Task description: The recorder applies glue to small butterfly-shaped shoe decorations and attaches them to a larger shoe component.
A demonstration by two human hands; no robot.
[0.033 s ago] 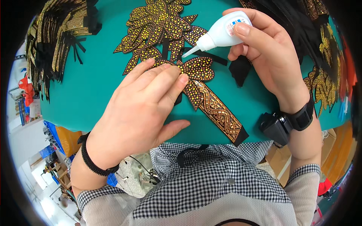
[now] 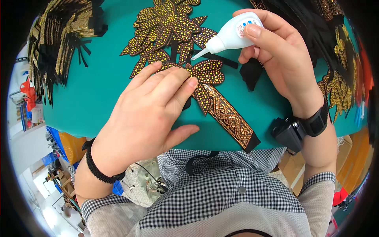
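Note:
My right hand (image 2: 282, 55) is closed round a small white squeeze bottle (image 2: 233, 37) with a narrow clear nozzle, like a glue bottle. The bottle is tilted; its nozzle tip points down and left, close to the dark stem of a flower-shaped appliqué (image 2: 167, 23) covered in yellow-gold studs. Palm down, my left hand (image 2: 152, 102) lies over the lower petals, fingers extended and thumb apart. Its fingertips press beside a studded bow-like piece (image 2: 207, 72). From there a patterned strip with copper-coloured studs (image 2: 233, 116) slants toward the near edge. My left fingers hide part of the appliqué.
The work lies on a green table surface (image 2: 87, 106). Bundles of black-and-gold strips (image 2: 67, 39) are at the far left. Black fabric pieces (image 2: 304, 35) and more gold-studded appliqués (image 2: 341, 89) lie at the right. A black device (image 2: 287, 134) is by my right wrist.

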